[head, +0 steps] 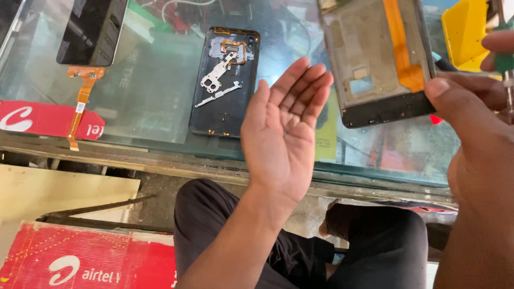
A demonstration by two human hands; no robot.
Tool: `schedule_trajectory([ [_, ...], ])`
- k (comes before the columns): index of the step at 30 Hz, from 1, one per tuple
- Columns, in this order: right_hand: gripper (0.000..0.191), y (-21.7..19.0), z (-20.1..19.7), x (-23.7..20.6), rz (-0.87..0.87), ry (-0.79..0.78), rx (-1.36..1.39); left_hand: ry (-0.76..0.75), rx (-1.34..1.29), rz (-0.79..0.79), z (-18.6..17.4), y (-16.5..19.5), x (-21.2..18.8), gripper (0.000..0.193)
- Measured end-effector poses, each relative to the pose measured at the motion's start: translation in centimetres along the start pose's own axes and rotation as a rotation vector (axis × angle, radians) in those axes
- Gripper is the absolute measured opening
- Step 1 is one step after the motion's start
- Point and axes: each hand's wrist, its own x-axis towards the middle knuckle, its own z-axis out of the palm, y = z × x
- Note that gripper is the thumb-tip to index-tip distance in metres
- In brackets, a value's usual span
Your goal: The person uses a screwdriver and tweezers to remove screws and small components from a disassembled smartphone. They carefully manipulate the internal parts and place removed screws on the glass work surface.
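**Phone frame held over a glass repair surface**

The right hand (471, 123) pinches a stripped phone frame (377, 59) by its lower corner; its grip wants steadiness. The left hand (284, 128) is open, palm up, empty. A phone back cover (225, 107) lies left; bare glass surface (150, 91) beyond offers room, front edge close.

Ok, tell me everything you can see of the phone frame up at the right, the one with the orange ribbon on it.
The phone frame is a gutted, dull grey metal shell with a black rim and a thick black bottom edge. An orange ribbon cable runs down its inner face. A small rectangular cutout shows the blue-green glass beneath. It sits tilted, top edge out of view, over the glass counter. The right hand has its thumb at the lower right corner; the open left hand is apart from it.
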Motion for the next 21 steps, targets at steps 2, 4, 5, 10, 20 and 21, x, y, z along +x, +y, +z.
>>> schedule_trajectory([
  [2,0.04,0.7,0.5,-0.8,0.095,0.074,0.228,0.066,0.078,0.126,-0.1,1.2,-2.4,0.047],
  [4,0.038,0.8,1.7,-2.4,0.149,0.1,0.318,-0.146,0.009,0.08,-0.5,3.9,-4.9,0.053],
  [5,0.037,0.5,2.5,-3.2,0.17,0.097,0.33,-0.144,-0.004,0.043,-0.9,5.0,-5.7,0.053],
  [10,0.027,-1.5,6.4,-4.9,0.147,0.113,0.04,-0.079,0.064,0.025,-2.7,8.1,-8.4,0.059],
  [20,0.023,-2.7,5.5,-4.2,-0.025,-0.045,-0.378,-0.232,0.253,-0.003,-2.0,11.3,-7.4,0.061],
  [21,0.021,-2.4,5.3,-4.1,-0.069,-0.049,-0.355,-0.273,0.307,-0.043,-1.1,11.4,-7.0,0.061],
])
